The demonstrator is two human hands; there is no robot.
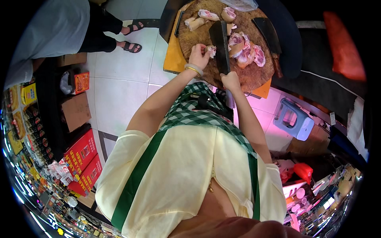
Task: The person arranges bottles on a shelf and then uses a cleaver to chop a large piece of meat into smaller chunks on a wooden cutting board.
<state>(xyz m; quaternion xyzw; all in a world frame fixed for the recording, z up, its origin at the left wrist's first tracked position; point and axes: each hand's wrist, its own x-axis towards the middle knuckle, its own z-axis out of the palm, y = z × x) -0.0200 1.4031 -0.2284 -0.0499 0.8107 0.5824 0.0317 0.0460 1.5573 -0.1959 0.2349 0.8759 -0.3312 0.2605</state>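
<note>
My left hand [200, 56] holds a small piece of raw meat with bone [211, 51] at its fingertips, over the left part of a round wooden chopping block [202, 70]. In my right hand [231, 81] is the handle of a large dark cleaver [221, 44], its broad blade lying over the block just right of that piece. Several cut raw pieces with skin [246, 51] lie to the right of the blade. Beyond my left hand are two pale trotter pieces [195, 23], and another cut piece [228, 14] is near the far edge.
A second cleaver [268, 35] lies on the block's right side. A clear plastic bag [242, 4] is at the far rim. Under the block is a yellow board [174, 58]. A blue plastic stool [293, 119] stands at right; a person in sandals [132, 47] stands at left.
</note>
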